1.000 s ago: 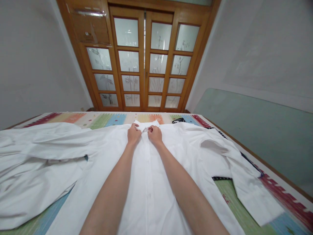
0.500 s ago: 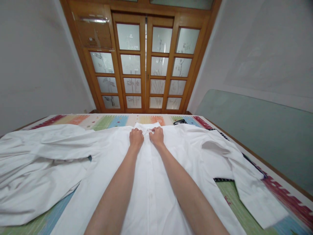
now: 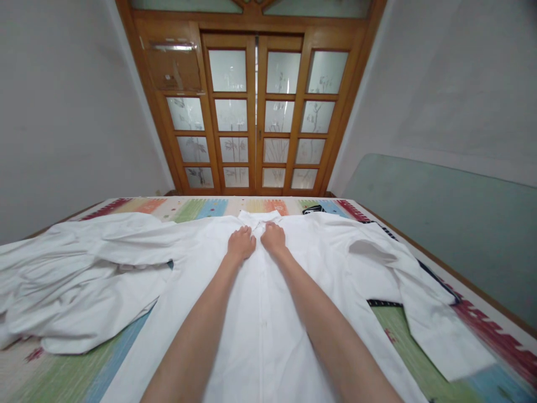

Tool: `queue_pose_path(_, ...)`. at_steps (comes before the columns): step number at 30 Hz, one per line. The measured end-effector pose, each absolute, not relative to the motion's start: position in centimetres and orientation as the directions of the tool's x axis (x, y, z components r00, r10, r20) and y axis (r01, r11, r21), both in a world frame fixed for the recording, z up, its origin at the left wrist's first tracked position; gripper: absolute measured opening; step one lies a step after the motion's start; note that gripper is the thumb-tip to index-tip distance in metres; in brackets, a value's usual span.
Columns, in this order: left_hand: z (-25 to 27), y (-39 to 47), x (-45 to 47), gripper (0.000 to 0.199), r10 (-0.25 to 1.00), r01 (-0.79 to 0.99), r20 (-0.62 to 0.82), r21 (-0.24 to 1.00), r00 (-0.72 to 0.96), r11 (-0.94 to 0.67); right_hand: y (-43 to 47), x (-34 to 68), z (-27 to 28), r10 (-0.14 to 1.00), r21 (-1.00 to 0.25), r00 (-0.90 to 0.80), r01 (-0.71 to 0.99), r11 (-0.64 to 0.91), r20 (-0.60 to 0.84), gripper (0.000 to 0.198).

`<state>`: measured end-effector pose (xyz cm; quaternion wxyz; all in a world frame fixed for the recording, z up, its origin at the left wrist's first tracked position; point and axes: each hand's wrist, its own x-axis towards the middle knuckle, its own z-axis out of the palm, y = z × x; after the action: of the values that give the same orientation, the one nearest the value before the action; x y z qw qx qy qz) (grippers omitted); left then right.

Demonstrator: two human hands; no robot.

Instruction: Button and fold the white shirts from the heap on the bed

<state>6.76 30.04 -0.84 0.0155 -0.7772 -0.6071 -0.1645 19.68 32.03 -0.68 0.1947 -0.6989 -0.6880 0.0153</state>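
Observation:
A white long-sleeved shirt point(image 3: 235, 336) lies face up, its collar point(image 3: 259, 215) away from me and its front placket running toward me. Just below the collar, on the left of the placket, my left hand point(image 3: 242, 243) has its fingers curled on the fabric. Across the placket, my right hand point(image 3: 273, 238) is closed on the shirt front close to the collar. A small gap separates the two hands. My fingertips are partly hidden, so the exact bit of cloth in each is unclear.
The left sleeve area is a bunched heap of white cloth point(image 3: 84, 280). The right sleeve point(image 3: 440, 330) bends toward me. Underneath is a striped, colourful bed cover point(image 3: 210, 208). A dark patterned item point(image 3: 314, 209) lies beyond the shirt. Wooden glazed doors point(image 3: 257, 112) stand behind.
Both hands have come slightly toward me from the collar, the left one more so, and lie lower on the shirt front. The camera view has shifted a little.

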Motion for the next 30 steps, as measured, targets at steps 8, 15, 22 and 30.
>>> queue_pose_path(8, -1.5, 29.6, 6.5, 0.051, 0.958, 0.933, 0.176, 0.241, 0.228, -0.267, 29.0, 20.9, -0.5, 0.996, -0.214, -0.064, 0.976, 0.05, -0.059, 0.06)
queue_pose_path(15, -0.8, 28.3, 7.0, 0.035, 0.935, 0.953, 0.302, 0.177, 0.187, -0.248, 27.3, 20.2, -0.7, 1.0, -0.227, -0.005, 0.974, -0.001, -0.026, 0.063)
queue_pose_path(22, -0.9, 27.4, 6.7, 0.044, 0.947, 0.941, 0.213, 0.187, 0.24, -0.281, 27.0, 20.5, -1.6, 0.992, -0.245, -0.014, 0.968, 0.045, 0.128, 0.058)
queue_pose_path(30, -0.4, 26.3, 6.6, 0.052, 0.961, 0.953, 0.11, 0.138, 0.255, -0.268, 26.6, 21.4, -1.5, 0.942, -0.312, -0.097, 0.928, 0.202, 0.32, 0.035)
